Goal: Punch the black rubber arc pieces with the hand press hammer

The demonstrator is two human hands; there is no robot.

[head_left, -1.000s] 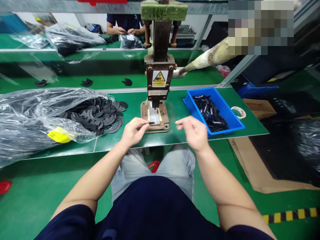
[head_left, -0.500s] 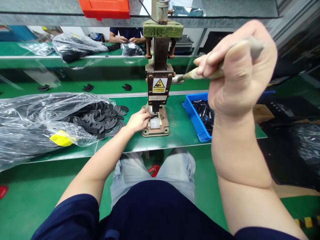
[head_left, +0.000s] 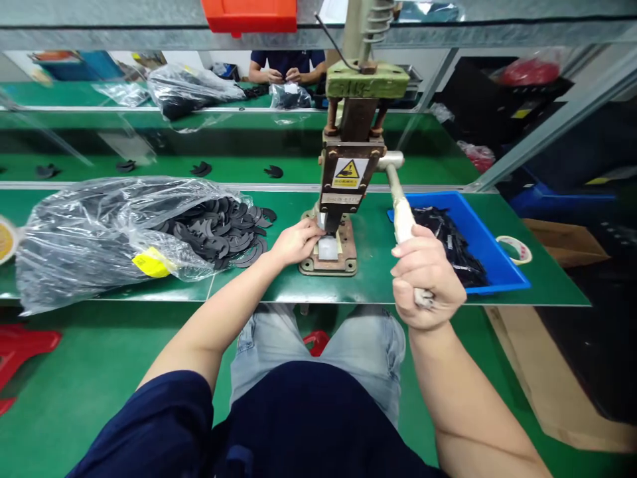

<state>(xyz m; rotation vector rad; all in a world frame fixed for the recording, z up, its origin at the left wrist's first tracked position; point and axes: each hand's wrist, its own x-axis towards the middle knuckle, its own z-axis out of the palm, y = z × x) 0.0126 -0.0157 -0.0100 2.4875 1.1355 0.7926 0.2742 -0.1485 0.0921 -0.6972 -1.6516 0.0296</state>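
A hand-operated arbor press (head_left: 366,86) stands on the green bench, with a warning label on its front. My right hand (head_left: 428,275) is wrapped round the pale, taped grip of its lever (head_left: 401,206), which slopes down towards me. At the press base (head_left: 352,249), my left hand (head_left: 297,242) has its fingers pressed together right beside the lowered ram (head_left: 334,221). What those fingers hold, if anything, is hidden. A whitish block (head_left: 328,249) sits on the base just in front of the ram.
Left of the press, a clear plastic bag (head_left: 89,232) spills black curved pieces (head_left: 219,229). On the right are a blue bin (head_left: 490,265) of black parts and a tape roll (head_left: 514,249). More black pieces (head_left: 201,168) lie behind. Across the bench a person (head_left: 287,66) handles something small.
My right hand has pulled the lever down from high up, and the ram sits lower. My left hand stays at the press base. The view has shifted, showing more on the right.
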